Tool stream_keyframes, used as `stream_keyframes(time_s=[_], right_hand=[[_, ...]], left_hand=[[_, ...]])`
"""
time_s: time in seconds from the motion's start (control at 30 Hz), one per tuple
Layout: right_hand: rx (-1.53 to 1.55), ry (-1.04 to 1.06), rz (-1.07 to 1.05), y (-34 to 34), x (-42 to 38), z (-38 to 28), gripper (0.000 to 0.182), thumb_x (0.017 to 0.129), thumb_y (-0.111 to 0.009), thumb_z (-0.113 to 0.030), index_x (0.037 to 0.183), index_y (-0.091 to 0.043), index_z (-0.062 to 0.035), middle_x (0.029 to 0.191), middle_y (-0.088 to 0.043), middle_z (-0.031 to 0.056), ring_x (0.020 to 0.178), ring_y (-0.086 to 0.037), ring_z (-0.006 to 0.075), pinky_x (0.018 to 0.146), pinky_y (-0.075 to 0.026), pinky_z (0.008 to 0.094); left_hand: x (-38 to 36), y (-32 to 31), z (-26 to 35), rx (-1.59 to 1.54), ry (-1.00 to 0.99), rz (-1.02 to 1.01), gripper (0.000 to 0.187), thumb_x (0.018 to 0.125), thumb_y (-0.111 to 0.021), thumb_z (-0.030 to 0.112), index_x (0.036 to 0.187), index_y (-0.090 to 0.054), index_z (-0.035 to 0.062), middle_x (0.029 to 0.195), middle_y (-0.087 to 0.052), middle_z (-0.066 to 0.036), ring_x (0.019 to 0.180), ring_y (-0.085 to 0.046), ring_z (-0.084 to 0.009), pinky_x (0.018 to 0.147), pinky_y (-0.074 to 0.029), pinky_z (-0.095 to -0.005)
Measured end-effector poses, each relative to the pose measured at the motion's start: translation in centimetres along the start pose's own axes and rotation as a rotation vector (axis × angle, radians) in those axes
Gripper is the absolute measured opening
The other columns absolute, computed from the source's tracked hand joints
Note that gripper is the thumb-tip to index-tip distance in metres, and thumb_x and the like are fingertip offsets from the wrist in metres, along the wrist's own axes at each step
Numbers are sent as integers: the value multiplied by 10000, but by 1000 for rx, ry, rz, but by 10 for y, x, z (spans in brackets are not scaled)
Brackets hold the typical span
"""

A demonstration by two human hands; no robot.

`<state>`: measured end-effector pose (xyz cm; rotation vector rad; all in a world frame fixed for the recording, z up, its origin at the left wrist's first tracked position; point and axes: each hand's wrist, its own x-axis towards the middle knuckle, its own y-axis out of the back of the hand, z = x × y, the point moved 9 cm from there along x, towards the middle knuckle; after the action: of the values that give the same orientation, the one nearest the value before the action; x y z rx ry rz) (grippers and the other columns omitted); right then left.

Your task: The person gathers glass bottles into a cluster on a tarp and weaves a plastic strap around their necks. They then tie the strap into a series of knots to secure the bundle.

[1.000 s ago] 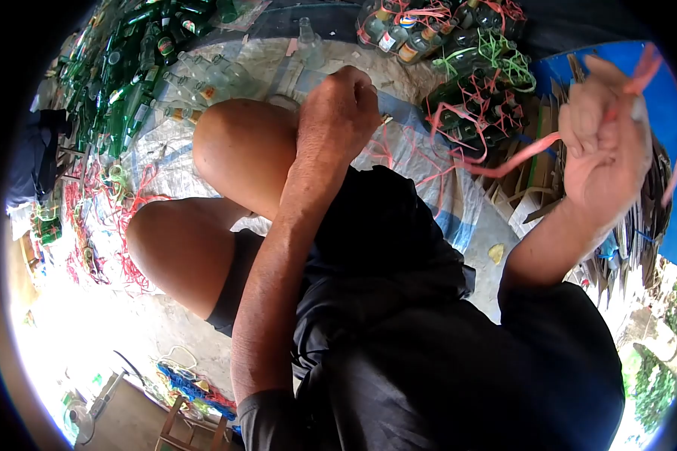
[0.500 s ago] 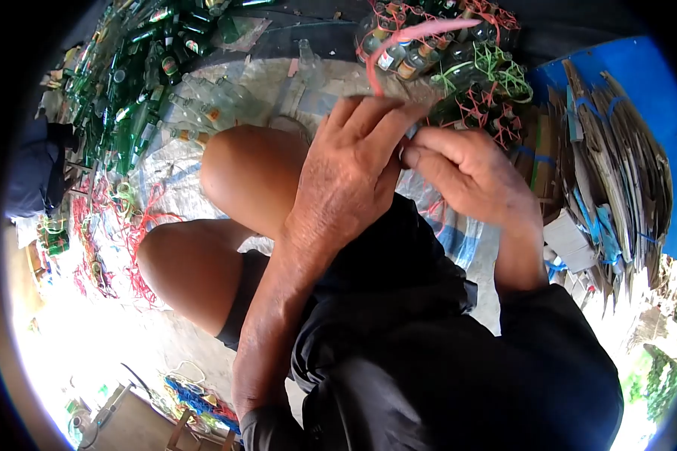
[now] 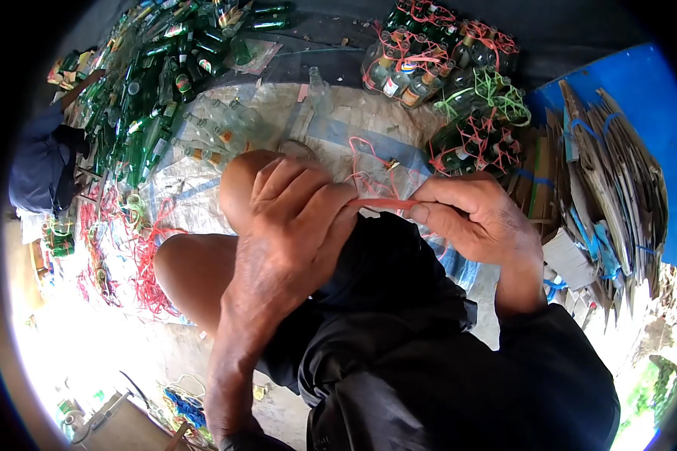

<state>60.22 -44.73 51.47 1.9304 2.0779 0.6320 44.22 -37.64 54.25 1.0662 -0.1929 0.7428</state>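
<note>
A strip of red-pink plastic twine (image 3: pixel 384 203) is stretched between my two hands above my lap. My left hand (image 3: pixel 289 214) is closed on one end, its back toward me and its fingertips hidden. At the other end my right hand (image 3: pixel 470 214) pinches the twine between thumb and bent forefinger. A thin loop of the same pink twine (image 3: pixel 365 141) hangs beyond my hands, over the pale sheet (image 3: pixel 338 124) on the ground.
Loose green bottles (image 3: pixel 162 83) pile up at the far left, with clear bottles (image 3: pixel 222 124) beside them. Bottle bundles tied with twine (image 3: pixel 421 64) stand at the back. Stacked cardboard (image 3: pixel 609 173) leans at the right. Tangled pink twine (image 3: pixel 147 263) lies left of my knees.
My hands have come down toward my lap and moved apart, the left one going left. The twine is now drawn straight between them; its raised loose end has dropped.
</note>
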Motion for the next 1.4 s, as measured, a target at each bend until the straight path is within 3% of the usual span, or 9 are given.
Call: stream_keyframes(time_s=[0.13,0.3,0.57,0.77,0.9,0.97,1.13,1.3,1.4], right_hand=[[20,-16,-110,-21,-3,-7,128,977,-711,-145,981,-710,-17,756,-668,147,636,-658,278,591,-494,380],[166,42,-234,-59,-7,-20,131,989,-694,-157,1029,-721,-35,821,-697,169,748,-696,366,651,-521,433],[133,264,-290,-101,0,-54,107,966,-703,-170,948,-701,-65,792,-691,93,696,-689,306,616,-521,423],[155,294,-410,-136,-5,-58,107,957,-701,-172,975,-689,-67,800,-674,111,703,-682,338,609,-527,436],[148,274,-521,-155,-9,-61,90,943,-714,-151,963,-688,-67,802,-665,124,712,-679,361,618,-535,451],[146,321,-540,-165,-13,-60,100,935,-725,-151,962,-688,-63,788,-653,121,699,-672,370,618,-539,446],[87,399,-599,-155,3,-77,269,869,-776,-110,1108,-688,-22,1049,-634,125,988,-654,322,847,-534,425],[104,510,-124,-62,58,-134,309,895,-775,-101,1161,-676,22,991,-652,119,914,-655,244,786,-530,382],[58,636,209,-1,60,-174,442,939,-751,-251,1246,-616,37,1064,-612,145,939,-603,253,809,-513,382]], left_hand=[[-25,24,4,-169,236,-119,174,865,-777,-1,1008,-679,0,805,-650,-136,668,-643,-348,584,-519,-419],[-68,42,8,-260,414,-232,146,880,-753,-24,998,-669,-9,783,-638,-144,631,-636,-337,573,-498,-419],[-158,83,14,-247,828,-300,86,901,-721,20,975,-697,-14,736,-640,-118,620,-637,-221,571,-471,-346],[-254,90,36,-541,1223,-118,233,1015,-683,222,1023,-754,0,727,-661,-30,673,-585,-76,605,-470,-266],[-299,66,71,-791,1493,62,283,1066,-653,261,1075,-751,-4,787,-665,27,731,-570,-54,658,-469,-248],[-299,57,76,-724,1372,136,293,1068,-654,287,1055,-758,13,742,-628,37,673,-532,-49,602,-417,-238],[-299,47,75,-534,1275,247,283,1060,-664,266,1079,-755,-2,740,-692,-27,695,-610,-78,615,-485,-288],[-286,47,69,-410,1211,215,152,1020,-662,107,1085,-735,-10,825,-739,-120,727,-677,-134,661,-534,-308],[-278,47,66,-389,1211,321,140,1016,-671,109,1071,-729,-5,788,-719,-102,723,-659,-122,666,-533,-302]])
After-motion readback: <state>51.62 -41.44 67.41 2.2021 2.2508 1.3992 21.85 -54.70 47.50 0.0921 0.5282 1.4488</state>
